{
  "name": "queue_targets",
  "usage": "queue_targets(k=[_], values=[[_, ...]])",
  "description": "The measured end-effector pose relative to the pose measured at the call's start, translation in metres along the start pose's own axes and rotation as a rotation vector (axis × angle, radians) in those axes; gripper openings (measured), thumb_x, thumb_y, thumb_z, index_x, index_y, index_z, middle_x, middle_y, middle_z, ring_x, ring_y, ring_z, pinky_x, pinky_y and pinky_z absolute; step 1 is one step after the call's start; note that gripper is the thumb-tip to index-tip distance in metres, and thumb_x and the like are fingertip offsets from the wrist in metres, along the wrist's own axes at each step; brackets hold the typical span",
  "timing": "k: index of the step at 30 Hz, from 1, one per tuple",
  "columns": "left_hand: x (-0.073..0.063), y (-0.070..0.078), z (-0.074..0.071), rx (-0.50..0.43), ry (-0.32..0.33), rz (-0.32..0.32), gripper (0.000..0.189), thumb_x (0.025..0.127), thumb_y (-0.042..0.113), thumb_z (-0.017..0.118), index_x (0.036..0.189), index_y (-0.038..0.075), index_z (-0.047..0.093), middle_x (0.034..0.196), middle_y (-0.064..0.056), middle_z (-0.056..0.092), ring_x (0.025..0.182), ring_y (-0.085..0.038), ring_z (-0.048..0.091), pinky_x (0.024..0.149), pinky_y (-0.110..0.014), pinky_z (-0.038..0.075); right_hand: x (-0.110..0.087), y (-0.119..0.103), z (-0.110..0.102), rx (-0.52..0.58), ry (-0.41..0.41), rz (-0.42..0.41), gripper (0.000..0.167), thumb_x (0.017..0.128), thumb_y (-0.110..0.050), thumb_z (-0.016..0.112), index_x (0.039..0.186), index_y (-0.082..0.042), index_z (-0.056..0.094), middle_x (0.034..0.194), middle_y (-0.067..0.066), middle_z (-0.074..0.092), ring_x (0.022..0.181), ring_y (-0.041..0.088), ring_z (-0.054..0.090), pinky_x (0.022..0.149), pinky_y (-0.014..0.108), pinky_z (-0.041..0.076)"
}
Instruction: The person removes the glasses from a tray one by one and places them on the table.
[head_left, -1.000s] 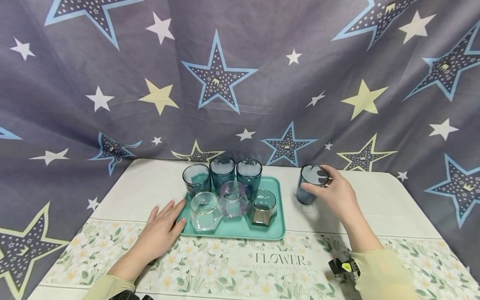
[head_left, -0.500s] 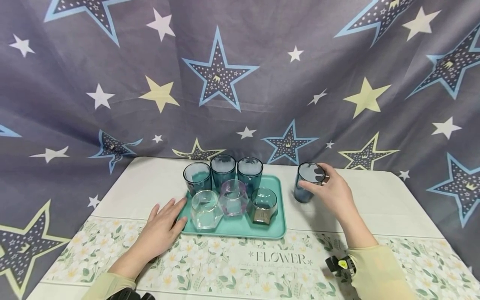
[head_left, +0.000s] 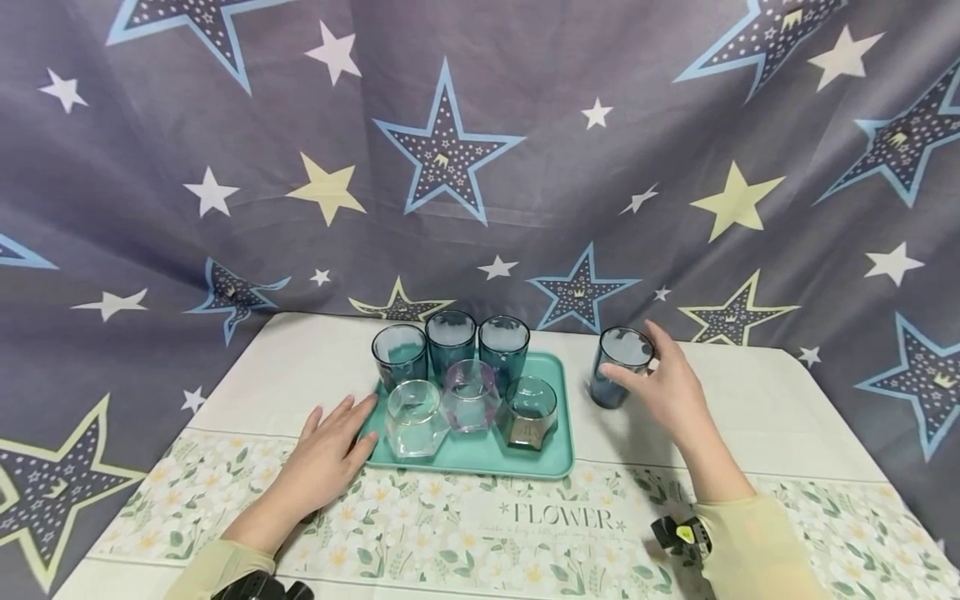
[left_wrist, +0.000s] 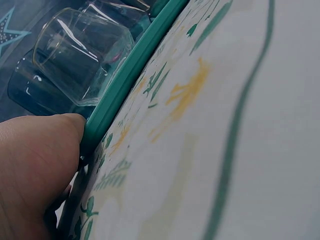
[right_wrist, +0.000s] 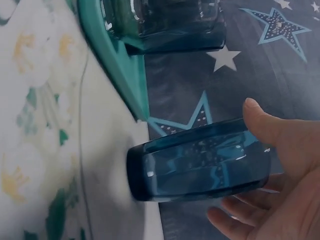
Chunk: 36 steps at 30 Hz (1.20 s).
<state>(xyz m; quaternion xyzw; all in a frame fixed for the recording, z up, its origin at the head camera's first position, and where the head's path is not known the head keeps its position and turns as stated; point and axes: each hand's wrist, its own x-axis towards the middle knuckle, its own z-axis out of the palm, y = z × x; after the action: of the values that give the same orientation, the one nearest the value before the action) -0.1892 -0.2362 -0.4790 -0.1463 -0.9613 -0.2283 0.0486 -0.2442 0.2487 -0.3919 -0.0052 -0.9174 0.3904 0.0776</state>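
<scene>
A blue glass tumbler stands upright on the table, to the right of the teal tray. My right hand is around its upper part, thumb on the near side. In the right wrist view the fingers are spread and lie apart from the blue tumbler. My left hand rests at the tray's left edge with fingers extended; its thumb touches the rim. On the tray are three blue tumblers, a clear faceted glass, a pinkish one and a grey-brown one.
A light tablecloth with a floral band and the printed word FLOWER covers the table. Behind it hangs a grey curtain with stars, close to the back edge. The glasses on the tray stand close together.
The right-hand blue tumbler has shifted slightly left toward the tray. My right hand's fingers have since spread away from it. My left hand stays at the tray's edge.
</scene>
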Motion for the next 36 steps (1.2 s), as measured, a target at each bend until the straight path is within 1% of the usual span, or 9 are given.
queue_targets(k=[3,7,10,12,15,19,23,29,36], values=[[0.0,0.001,0.0,-0.002,0.005,0.003,0.06,0.117,0.031,0.058,0.169,0.003,0.044,0.17,-0.021,0.046,0.161,-0.047,0.034,0.128,-0.074,0.009,-0.005,-0.008,-0.003,-0.018,0.08,-0.037,0.114,0.095,-0.047,0.09,0.175,-0.002,0.023,0.168,0.033,0.039,0.149,0.055,0.044,0.119,0.072,0.037],[-0.001,0.002,-0.002,-0.004,0.013,0.005,0.06,0.117,0.03,0.058,0.169,0.003,0.044,0.169,-0.021,0.047,0.16,-0.047,0.035,0.128,-0.074,0.01,-0.012,-0.023,-0.008,-0.028,0.185,-0.118,0.108,0.092,-0.037,0.094,0.173,-0.001,0.032,0.165,0.032,0.043,0.149,0.053,0.045,0.118,0.072,0.038],[-0.001,0.002,-0.003,-0.004,0.012,0.002,0.06,0.117,0.029,0.058,0.169,0.003,0.044,0.169,-0.021,0.047,0.16,-0.047,0.035,0.129,-0.073,0.009,-0.016,-0.037,-0.008,-0.004,0.228,-0.168,0.102,0.091,-0.03,0.095,0.171,-0.003,0.037,0.166,0.028,0.046,0.151,0.05,0.044,0.121,0.069,0.036],[0.0,0.002,-0.003,-0.005,0.008,0.0,0.06,0.117,0.03,0.058,0.169,0.003,0.044,0.169,-0.021,0.047,0.16,-0.047,0.034,0.128,-0.074,0.009,-0.019,-0.047,-0.007,0.015,0.235,-0.193,0.1,0.091,-0.028,0.095,0.171,-0.005,0.039,0.166,0.025,0.047,0.152,0.048,0.045,0.122,0.068,0.036],[-0.001,0.001,-0.002,-0.007,0.004,0.0,0.06,0.117,0.031,0.058,0.169,0.003,0.044,0.169,-0.021,0.046,0.16,-0.048,0.034,0.128,-0.074,0.009,-0.02,-0.06,-0.003,0.045,0.208,-0.21,0.098,0.092,-0.028,0.095,0.171,-0.007,0.04,0.164,0.023,0.05,0.152,0.045,0.046,0.123,0.067,0.037],[-0.001,0.001,-0.002,-0.008,0.007,0.004,0.06,0.117,0.03,0.058,0.168,0.003,0.044,0.169,-0.021,0.046,0.16,-0.048,0.034,0.128,-0.075,0.009,-0.019,-0.073,0.004,0.064,0.15,-0.217,0.095,0.095,-0.03,0.092,0.171,-0.008,0.04,0.161,0.021,0.052,0.15,0.041,0.049,0.123,0.064,0.038],[-0.001,0.002,-0.002,-0.01,0.01,0.008,0.06,0.117,0.03,0.058,0.168,0.003,0.045,0.169,-0.022,0.047,0.16,-0.048,0.035,0.128,-0.075,0.01,-0.017,-0.082,0.015,0.086,0.104,-0.223,0.092,0.096,-0.03,0.091,0.171,-0.009,0.042,0.164,0.016,0.051,0.148,0.036,0.053,0.123,0.061,0.039],[-0.001,0.003,-0.002,-0.013,0.004,0.004,0.06,0.117,0.03,0.058,0.168,0.003,0.044,0.169,-0.022,0.046,0.16,-0.048,0.034,0.128,-0.075,0.009,-0.012,-0.093,0.029,0.112,0.059,-0.234,0.092,0.096,-0.033,0.091,0.171,-0.015,0.043,0.166,0.011,0.05,0.144,0.031,0.06,0.12,0.062,0.043],[0.0,0.002,-0.002,-0.006,0.0,0.002,0.06,0.117,0.03,0.058,0.168,0.002,0.044,0.17,-0.021,0.046,0.16,-0.048,0.034,0.128,-0.075,0.009,-0.009,-0.103,0.04,0.139,0.025,-0.225,0.091,0.095,-0.036,0.091,0.171,-0.019,0.043,0.168,0.006,0.048,0.148,0.028,0.056,0.117,0.063,0.046]])
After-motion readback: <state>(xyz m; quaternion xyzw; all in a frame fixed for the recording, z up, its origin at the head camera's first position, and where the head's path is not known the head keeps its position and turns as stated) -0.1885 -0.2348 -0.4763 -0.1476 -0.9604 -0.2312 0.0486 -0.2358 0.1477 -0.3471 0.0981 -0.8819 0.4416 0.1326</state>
